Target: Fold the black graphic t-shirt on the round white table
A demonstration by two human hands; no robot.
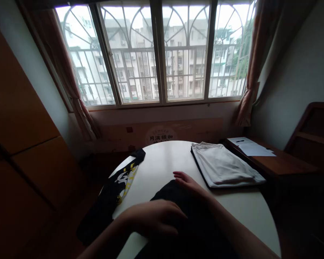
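A black garment [194, 205] lies on the round white table [164, 158] in front of me, its near part lost in shadow. My left hand [153, 214] is over its left side, palm down, fingers stretched to the right and thumb apart. On the garment's far edge my right hand [187, 183] rests with fingers extended. Neither hand grips anything that I can see. Along the table's left edge lies a black printed garment [121, 183] with white and yellow markings, partly hanging over. To the right is a folded pale grey cloth [221, 163] on a dark one.
Papers [251, 146] lie on a brown wooden desk [288, 162] at the right, beside a wooden chair [313, 129]. Behind the table stands a wall with a barred window [159, 54] and tied curtains [247, 104]. A wooden cabinet [24, 126] rises at the left.
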